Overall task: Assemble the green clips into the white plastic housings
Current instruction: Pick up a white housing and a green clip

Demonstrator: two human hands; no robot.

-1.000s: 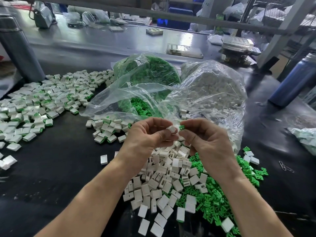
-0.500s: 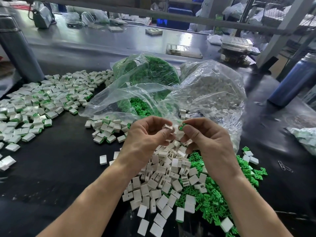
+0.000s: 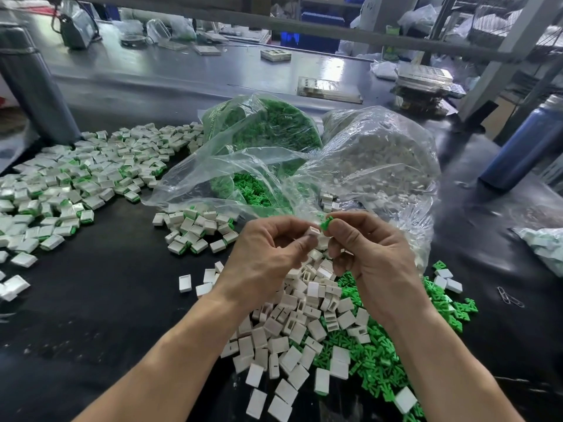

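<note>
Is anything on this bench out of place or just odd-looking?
Only small things. Two paper clips lie alone on the black table at the right, unrelated to the parts. A few white housings sit stray beyond the green clips. Otherwise the loose piles look like ordinary sorting.

Factory assembly bench: black worktable [image 3: 91,300]; bulk bags of parts [image 3: 380,166]; heaps of finished pieces [image 3: 61,190]; metal racking [image 3: 518,35]
</note>
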